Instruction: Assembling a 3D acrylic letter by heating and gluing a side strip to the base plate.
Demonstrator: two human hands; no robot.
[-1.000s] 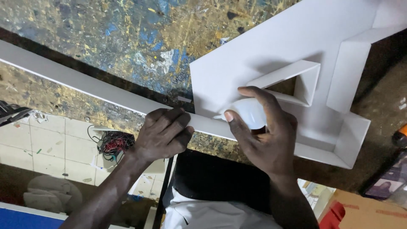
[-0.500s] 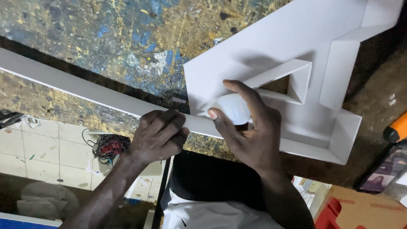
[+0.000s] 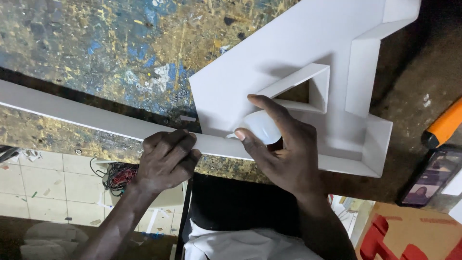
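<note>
A letter form (image 3: 288,62) lies on the workbench (image 3: 96,43), its strip (image 3: 72,113) running out toward nine o'clock. The left hand (image 3: 166,159) rests on the strip; at its three o'clock the right hand (image 3: 284,154) holds a bottle (image 3: 262,127) against the form's corner. A phone (image 3: 428,178) lies at the form's four o'clock, a tool handle (image 3: 445,125) just above it.

Place: a workshop, looking like one for sign making.
Bench: a worn workbench (image 3: 120,43) showing blue and yellow paint splatter.
Work: a large white letter shape (image 3: 298,53) lying on it.
Tools: an orange tool handle (image 3: 445,125) resting nearby.
Floor: tangled wires (image 3: 115,174) sitting on tiles (image 3: 43,188).
</note>
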